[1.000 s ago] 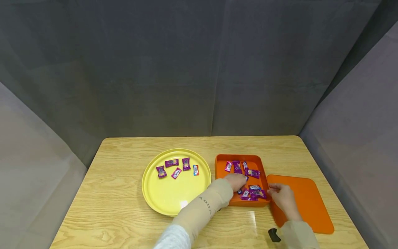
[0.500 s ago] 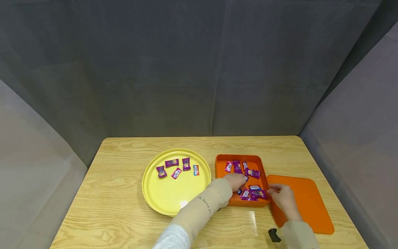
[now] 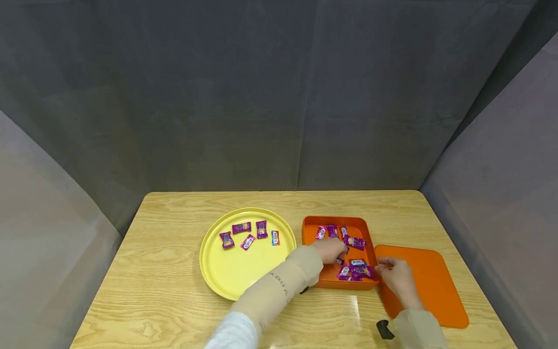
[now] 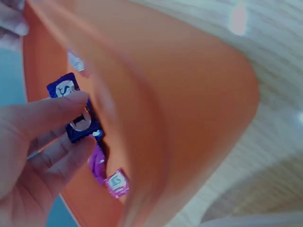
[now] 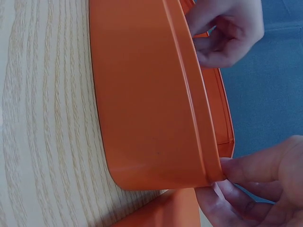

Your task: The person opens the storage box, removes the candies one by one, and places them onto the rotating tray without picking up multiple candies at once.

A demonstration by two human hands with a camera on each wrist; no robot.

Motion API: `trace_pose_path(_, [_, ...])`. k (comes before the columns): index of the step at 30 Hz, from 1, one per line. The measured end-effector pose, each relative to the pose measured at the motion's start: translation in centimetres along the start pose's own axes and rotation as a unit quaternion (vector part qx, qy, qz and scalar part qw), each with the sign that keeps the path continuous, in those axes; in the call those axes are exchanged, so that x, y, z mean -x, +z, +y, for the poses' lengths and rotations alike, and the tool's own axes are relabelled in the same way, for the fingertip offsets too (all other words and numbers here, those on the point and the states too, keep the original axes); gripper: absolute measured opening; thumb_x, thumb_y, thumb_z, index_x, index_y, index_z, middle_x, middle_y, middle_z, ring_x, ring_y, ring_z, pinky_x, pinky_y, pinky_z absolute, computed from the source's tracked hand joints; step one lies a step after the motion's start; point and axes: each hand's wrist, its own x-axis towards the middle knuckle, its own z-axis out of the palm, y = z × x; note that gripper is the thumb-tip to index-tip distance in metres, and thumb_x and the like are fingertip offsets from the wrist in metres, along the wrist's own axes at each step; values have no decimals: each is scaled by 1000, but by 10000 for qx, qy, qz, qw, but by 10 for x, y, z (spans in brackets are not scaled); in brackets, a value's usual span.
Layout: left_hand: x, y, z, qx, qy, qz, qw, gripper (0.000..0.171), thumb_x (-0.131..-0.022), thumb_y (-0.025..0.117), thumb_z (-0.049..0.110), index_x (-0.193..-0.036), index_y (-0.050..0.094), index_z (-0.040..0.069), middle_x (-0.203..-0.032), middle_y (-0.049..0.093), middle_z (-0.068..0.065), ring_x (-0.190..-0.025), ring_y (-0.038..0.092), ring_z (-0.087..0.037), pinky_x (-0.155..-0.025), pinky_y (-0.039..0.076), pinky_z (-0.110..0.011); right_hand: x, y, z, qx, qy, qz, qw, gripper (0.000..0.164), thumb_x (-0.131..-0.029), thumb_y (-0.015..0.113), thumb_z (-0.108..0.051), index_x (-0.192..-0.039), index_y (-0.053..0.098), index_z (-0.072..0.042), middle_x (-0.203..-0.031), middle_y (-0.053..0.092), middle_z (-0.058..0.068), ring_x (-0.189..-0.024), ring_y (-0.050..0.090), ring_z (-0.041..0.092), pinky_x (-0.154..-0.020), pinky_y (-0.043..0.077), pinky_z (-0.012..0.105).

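Note:
Inside the orange box (image 3: 348, 285), my left hand (image 3: 330, 249) pinches a dark blue wrapped candy (image 4: 61, 86) between thumb and fingers, as the left wrist view shows. Several purple and pink wrapped candies (image 3: 355, 242) lie around it on the box floor. My right hand (image 3: 397, 277) holds the box's right wall near its front corner, thumb and fingers on either side of the rim (image 5: 208, 137). In the head view the left hand covers part of the box's left side, and the candy it holds is mostly hidden there.
A round yellow tray (image 3: 233, 274) stands left of the box, with several wrapped candies (image 3: 261, 230) toward its far side. The flat orange lid (image 3: 438, 286) lies right of the box, partly under my right forearm. Grey curtains (image 3: 244, 97) enclose the wooden table (image 3: 144, 276).
My left hand has shifted a little to the left and away from the box floor, carrying the dark blue candy. The right hand stays on the rim.

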Motion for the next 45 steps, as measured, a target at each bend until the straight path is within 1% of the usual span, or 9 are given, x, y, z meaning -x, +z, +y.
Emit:
trace_pose_path(7, [5, -19, -8, 110, 122, 335, 9993, 13, -84, 66, 20, -74, 59, 16, -68, 49, 7, -64, 43, -6, -57, 36, -13, 1, 0, 0, 29, 37, -1, 10000, 29, -86, 55, 0, -111, 55, 15, -93, 61, 25, -78, 58, 26, -68, 54, 34])
trace_pose_path(11, [10, -28, -15, 38, 235, 550, 9982, 5, -83, 67, 16, -83, 62, 15, -78, 54, 7, -72, 46, -6, -64, 39, -12, 0, 0, 0, 24, 37, -8, 10000, 29, -86, 55, 0, -111, 55, 15, -92, 61, 25, -77, 58, 26, -67, 54, 34])
trace_pose_path(15, [17, -35, -22, 142, 295, 743, 9967, 4, -85, 64, 12, -84, 61, 12, -81, 52, 4, -73, 44, -8, -63, 37, -14, 0, 0, -1, 17, 65, 4, 10000, 29, -86, 55, 0, -110, 55, 15, -92, 61, 25, -77, 58, 27, -66, 54, 34])
trace_pose_path(23, [40, -40, -37, 449, -150, 1545, 9869, 5, -85, 64, 10, -89, 62, 11, -87, 57, 3, -77, 50, -7, -68, 43, -14, -1, 0, -1, 19, 100, -28, 9999, 29, -87, 55, 0, -111, 55, 16, -93, 61, 25, -78, 57, 28, -70, 54, 36])
trace_pose_path(29, [62, -43, -56, 895, -358, 1856, 9779, 4, -84, 65, 9, -87, 62, 8, -85, 55, 0, -74, 50, -9, -65, 44, -16, -1, 0, 1, 26, 24, -22, 10000, 29, -86, 55, -1, -110, 55, 15, -91, 62, 24, -78, 58, 26, -68, 54, 35])
trace_pose_path(34, [81, -39, -77, 1321, -478, 2107, 9674, 4, -82, 66, 5, -82, 62, 7, -80, 55, -1, -71, 50, -10, -63, 44, -16, -1, -1, 1, 37, -58, 26, 10000, 29, -86, 56, -1, -109, 56, 15, -90, 63, 23, -76, 58, 25, -64, 53, 31])
trace_pose_path(37, [91, -36, -89, 1526, -614, 2210, 9613, 4, -82, 66, 4, -83, 63, 6, -79, 55, -1, -70, 49, -10, -62, 44, -17, -1, -1, 0, 63, -25, 44, 10000, 29, -85, 56, -1, -110, 56, 15, -90, 63, 23, -76, 58, 25, -64, 52, 30])
trace_pose_path(42, [106, -28, -105, 1980, -937, 2126, 9523, 4, -83, 64, 2, -87, 63, 4, -81, 55, -4, -69, 52, -12, -59, 46, -19, -1, 0, -1, 63, 66, 67, 9999, 29, -85, 56, 0, -110, 56, 15, -92, 62, 24, -78, 58, 27, -66, 53, 33])
trace_pose_path(45, [112, -21, -114, 2045, -1143, 2066, 9500, 6, -83, 64, 2, -89, 64, 3, -83, 57, -5, -73, 53, -13, -63, 47, -21, -1, 0, -1, 34, 101, 42, 9999, 29, -85, 56, 1, -110, 55, 15, -92, 62, 25, -78, 58, 27, -67, 53, 34])
